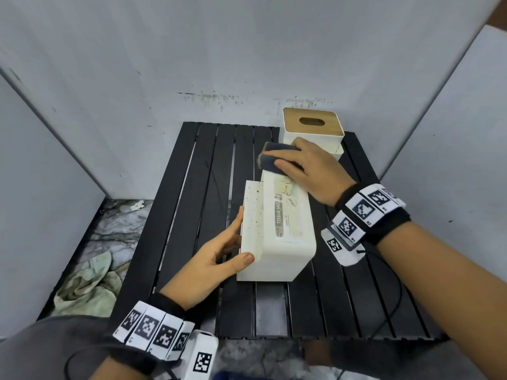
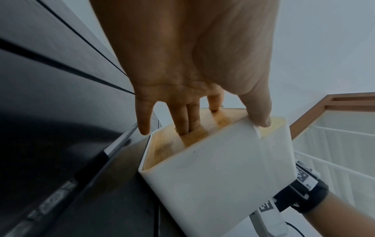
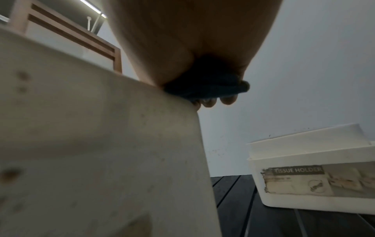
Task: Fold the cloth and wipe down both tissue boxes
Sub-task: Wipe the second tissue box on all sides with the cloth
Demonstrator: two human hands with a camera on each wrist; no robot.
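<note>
A white tissue box [image 1: 285,242] with a "TISSUE HOLDER" label lies on its side in the middle of the black slatted table [image 1: 192,215]. My left hand [image 1: 233,242] grips its near left corner, with the thumb on the top face and the fingers against the wooden lid face [image 2: 168,144]. My right hand [image 1: 299,163] presses a folded dark cloth [image 1: 271,157] onto the box's far end. In the right wrist view the cloth [image 3: 207,89] sits bunched under the fingers on the box edge [image 3: 121,136]. The second tissue box [image 1: 312,127], wood-topped, stands upright at the back.
Grey panels wall in the table at the back and on both sides. A crumpled pale green rag [image 1: 87,283] lies on the marble floor to the left of the table. A thin black cable [image 1: 389,297] trails from my right wrist over the table's right part.
</note>
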